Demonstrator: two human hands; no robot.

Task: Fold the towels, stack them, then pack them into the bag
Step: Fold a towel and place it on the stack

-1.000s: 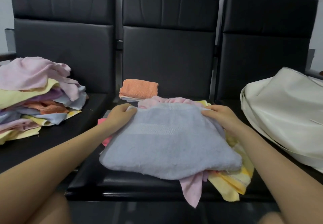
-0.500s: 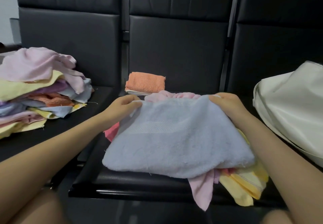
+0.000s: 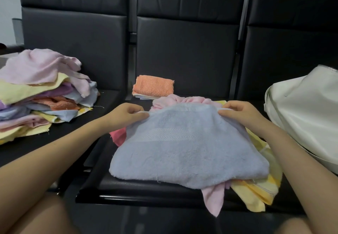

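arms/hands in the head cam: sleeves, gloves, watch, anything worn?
Nothing worn that shows. Both forearms are bare up to the frame edge, no sleeves in view. Left hand and right hand carry no gloves, and no watch, bracelet or ring is visible. Nails on the fingers are too small to judge.

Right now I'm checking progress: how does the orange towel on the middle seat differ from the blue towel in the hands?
The orange towel is folded into a small neat rectangle; the blue towel is spread much wider. The orange towel lies untouched on other folded towels at the seat's back; the blue towel is pinched at its far corners by the left hand and right hand over loose towels. Both are terry cloth on the same seat.
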